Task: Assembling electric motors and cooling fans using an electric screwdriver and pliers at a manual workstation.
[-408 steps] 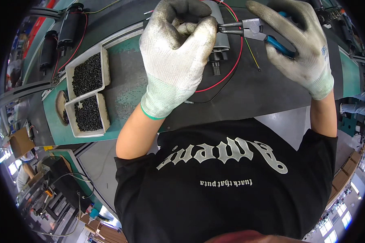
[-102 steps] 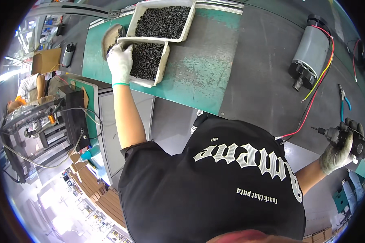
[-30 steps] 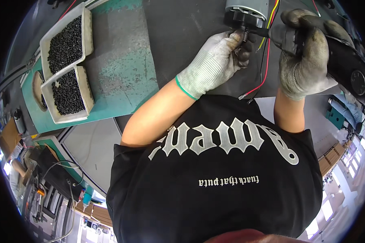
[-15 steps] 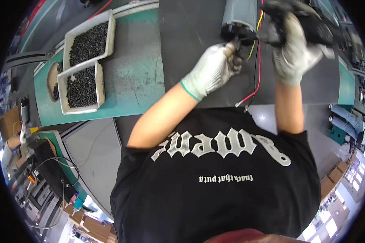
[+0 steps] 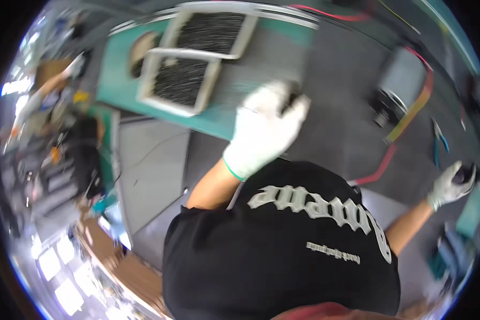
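Observation:
My left hand (image 5: 266,128), in a white glove with a green cuff edge, is over the front of the workbench beside the trays. Its fingers are bent and smeared by motion; a dark patch shows between thumb and fingers. Out at the far right, my gloved right hand (image 5: 449,188) has its fingers curved around a black thing (image 5: 467,174) too blurred to name. A grey cylindrical motor (image 5: 405,77) with a black end lies on the dark mat, apart from both hands. Red and yellow wires (image 5: 413,109) run beside it.
Two white trays (image 5: 210,80) of small black parts stand on the green bench top (image 5: 114,74), with a brown dish (image 5: 140,52) beside them. Blue-handled pliers (image 5: 440,140) lie right of the motor. At far left a person's arm (image 5: 50,84) shows.
The view has swung right. My left hand has left the motor's black end and moved toward the trays. My right hand has moved from beside the motor to the far right.

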A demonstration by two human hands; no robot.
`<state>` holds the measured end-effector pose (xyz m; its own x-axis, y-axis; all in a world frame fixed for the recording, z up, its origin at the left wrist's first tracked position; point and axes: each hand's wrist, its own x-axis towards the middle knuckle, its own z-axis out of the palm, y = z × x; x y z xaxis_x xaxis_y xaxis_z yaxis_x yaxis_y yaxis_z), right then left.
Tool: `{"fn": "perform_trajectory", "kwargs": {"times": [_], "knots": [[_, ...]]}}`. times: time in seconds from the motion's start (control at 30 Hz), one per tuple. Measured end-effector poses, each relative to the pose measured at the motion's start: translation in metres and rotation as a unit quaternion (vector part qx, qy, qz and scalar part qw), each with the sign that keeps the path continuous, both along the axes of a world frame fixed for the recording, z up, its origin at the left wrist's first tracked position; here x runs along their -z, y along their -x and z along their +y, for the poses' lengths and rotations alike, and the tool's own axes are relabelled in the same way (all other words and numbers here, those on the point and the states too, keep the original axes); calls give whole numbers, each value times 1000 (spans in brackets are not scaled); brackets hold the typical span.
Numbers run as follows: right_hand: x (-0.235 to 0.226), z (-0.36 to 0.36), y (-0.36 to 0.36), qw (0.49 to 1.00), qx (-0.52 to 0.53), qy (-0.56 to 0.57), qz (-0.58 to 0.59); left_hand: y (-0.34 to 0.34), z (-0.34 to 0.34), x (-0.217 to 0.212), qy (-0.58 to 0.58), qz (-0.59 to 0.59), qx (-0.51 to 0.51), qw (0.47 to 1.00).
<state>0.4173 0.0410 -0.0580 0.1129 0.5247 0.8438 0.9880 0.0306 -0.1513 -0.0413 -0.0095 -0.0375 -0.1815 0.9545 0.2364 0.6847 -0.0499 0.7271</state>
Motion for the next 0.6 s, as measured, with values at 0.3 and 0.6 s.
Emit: {"fn": "perform_trajectory", "kwargs": {"times": [0.3,0.6], "knots": [[67,25,-40,932,-98,348,-29,320,24,19,62,380,-320,866],[73,26,-38,938,-90,335,-2,385,78,55,202,268,-289,896]]}}
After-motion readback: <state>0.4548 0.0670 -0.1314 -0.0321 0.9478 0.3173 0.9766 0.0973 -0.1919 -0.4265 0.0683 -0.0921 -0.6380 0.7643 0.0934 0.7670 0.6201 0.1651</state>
